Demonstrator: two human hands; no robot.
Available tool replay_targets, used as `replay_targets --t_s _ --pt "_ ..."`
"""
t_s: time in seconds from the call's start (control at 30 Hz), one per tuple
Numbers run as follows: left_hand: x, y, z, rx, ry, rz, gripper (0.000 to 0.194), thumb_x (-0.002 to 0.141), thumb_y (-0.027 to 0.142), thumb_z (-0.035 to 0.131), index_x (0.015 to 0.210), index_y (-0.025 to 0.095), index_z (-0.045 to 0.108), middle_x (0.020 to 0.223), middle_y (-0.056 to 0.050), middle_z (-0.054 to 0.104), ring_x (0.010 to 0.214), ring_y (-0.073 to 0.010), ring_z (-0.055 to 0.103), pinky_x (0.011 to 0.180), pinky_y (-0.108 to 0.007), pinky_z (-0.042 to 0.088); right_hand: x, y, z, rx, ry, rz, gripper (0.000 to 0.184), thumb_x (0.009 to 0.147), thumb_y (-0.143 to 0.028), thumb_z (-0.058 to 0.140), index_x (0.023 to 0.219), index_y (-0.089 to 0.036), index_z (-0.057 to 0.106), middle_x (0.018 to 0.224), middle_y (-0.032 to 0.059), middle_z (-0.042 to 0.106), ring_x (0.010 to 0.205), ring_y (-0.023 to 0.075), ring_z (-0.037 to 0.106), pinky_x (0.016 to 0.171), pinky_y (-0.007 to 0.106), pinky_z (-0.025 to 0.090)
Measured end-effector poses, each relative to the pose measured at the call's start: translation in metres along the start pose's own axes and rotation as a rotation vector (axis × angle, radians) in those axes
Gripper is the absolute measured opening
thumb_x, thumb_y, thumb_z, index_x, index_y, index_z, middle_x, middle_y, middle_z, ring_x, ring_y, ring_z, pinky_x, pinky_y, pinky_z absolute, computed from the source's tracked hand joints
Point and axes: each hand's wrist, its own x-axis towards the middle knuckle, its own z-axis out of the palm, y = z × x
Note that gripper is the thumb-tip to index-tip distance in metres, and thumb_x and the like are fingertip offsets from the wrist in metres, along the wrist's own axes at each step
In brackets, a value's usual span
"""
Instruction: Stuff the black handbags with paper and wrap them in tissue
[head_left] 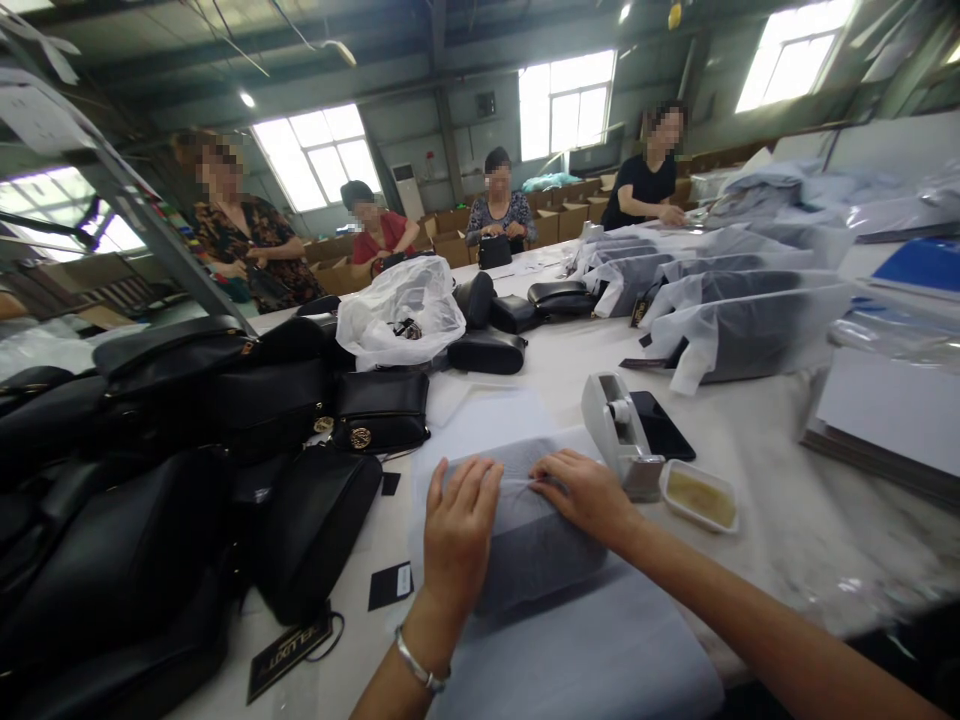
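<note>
A dark bag wrapped in thin white tissue paper (544, 555) lies in front of me on more paper sheets. My left hand (461, 530) rests flat on the wrapping with its fingers stretched out. On the other side of the bundle, my right hand (581, 495) pinches a fold of the tissue paper between thumb and fingers. Just beyond that hand stand a white tape dispenser (619, 430) and a black phone (661, 425). A small white tray with a yellowish pad (701, 497) sits to their right.
Black bags (315, 530) are piled along the left, with printed tags (289, 650) beside them. Wrapped bags (750, 325) stand in rows at the back right, near a stack of boards (889, 410). A white plastic bag (401, 315) lies farther back. Several people work across the table.
</note>
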Motion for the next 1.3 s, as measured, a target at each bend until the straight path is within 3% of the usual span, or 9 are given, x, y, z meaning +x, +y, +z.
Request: replay_targets --t_s 0.1,0.23,0.4,0.53,0.7,0.9,1.07,1.17,1.3 --pt "-0.018 0.024 0.005 -0.051 -0.036 0.044 0.03 0.097 0.013 0.043 0.119 0.018 0.062 0.12 -0.006 0.07 0.114 -0.0201 0.062 0.106 -0.041 0.043 0.001 -0.003 0.002 -0.034 0.004 0.004 0.007 0.092 -0.03 0.061 0.091 -0.024 0.062 0.089 0.0015 0.068 0.088 0.0203 0.062 0.081 0.031 0.048" --pt "-0.033 0.044 0.016 0.01 -0.221 -0.026 0.033 0.097 0.018 0.043 0.126 0.019 0.059 0.133 -0.008 0.062 0.125 -0.028 0.055 0.102 -0.052 0.047 0.007 0.0 0.001 -0.123 0.02 -0.016 0.008 0.094 -0.025 0.056 0.095 -0.023 0.063 0.093 0.0033 0.07 0.089 0.0215 0.063 0.082 0.034 0.049" --pt "-0.029 0.044 0.018 0.047 -0.374 -0.103 0.043 0.094 0.014 0.048 0.133 0.031 0.054 0.148 -0.004 0.047 0.137 -0.0324 0.041 0.103 -0.06 0.044 -0.003 0.034 -0.03 -0.246 0.305 -0.051 0.03 0.094 -0.02 0.051 0.123 -0.02 0.059 0.132 0.0085 0.06 0.121 0.0244 0.054 0.105 0.041 0.041" --pt "-0.028 0.043 0.017 0.013 -0.416 -0.128 0.047 0.092 0.01 0.047 0.134 0.031 0.053 0.149 -0.004 0.045 0.137 -0.0325 0.04 0.105 -0.06 0.042 -0.032 0.075 -0.059 -0.297 0.519 0.24 0.028 0.09 -0.036 0.056 0.108 -0.019 0.068 0.133 0.0126 0.058 0.126 0.0301 0.049 0.109 0.048 0.037" --pt "-0.032 0.042 0.019 -0.01 -0.4 -0.136 0.049 0.092 0.009 0.046 0.135 0.032 0.053 0.149 -0.003 0.045 0.139 -0.0313 0.037 0.107 -0.06 0.039 -0.055 0.101 -0.059 -0.019 0.337 0.631 0.039 0.087 -0.051 0.053 0.083 -0.02 0.077 0.129 0.0129 0.062 0.123 0.0323 0.053 0.107 0.05 0.037" --pt "-0.032 0.041 0.018 -0.004 -0.376 -0.136 0.043 0.094 0.015 0.048 0.132 0.032 0.055 0.148 -0.002 0.047 0.138 -0.0297 0.039 0.107 -0.057 0.04 -0.039 0.089 -0.052 0.452 0.429 0.791 0.037 0.074 -0.051 0.07 0.084 -0.016 0.079 0.133 0.0169 0.059 0.123 0.0341 0.055 0.105 0.046 0.039" --pt "-0.033 0.041 0.019 -0.023 -0.366 -0.144 0.041 0.095 0.017 0.047 0.132 0.032 0.055 0.147 -0.002 0.047 0.138 -0.0306 0.039 0.106 -0.058 0.04 -0.045 0.059 -0.056 0.353 0.6 0.66 0.03 0.073 -0.049 0.073 0.084 -0.022 0.079 0.138 0.0088 0.056 0.122 0.0297 0.055 0.11 0.043 0.036" --pt "-0.033 0.041 0.018 -0.034 -0.367 -0.146 0.041 0.095 0.017 0.047 0.132 0.032 0.055 0.147 -0.002 0.047 0.138 -0.0309 0.039 0.106 -0.059 0.04 -0.061 0.037 -0.056 0.465 0.675 0.676 0.028 0.075 -0.048 0.073 0.088 -0.023 0.078 0.135 0.0068 0.059 0.12 0.0282 0.057 0.105 0.041 0.043" --pt "-0.032 0.041 0.018 -0.038 -0.359 -0.149 0.041 0.094 0.016 0.048 0.132 0.032 0.056 0.147 -0.002 0.047 0.138 -0.0307 0.04 0.106 -0.058 0.04 -0.084 0.02 -0.047 0.816 0.642 0.859 0.031 0.074 -0.048 0.075 0.093 -0.023 0.077 0.114 0.0079 0.071 0.11 0.0283 0.064 0.086 0.038 0.057"
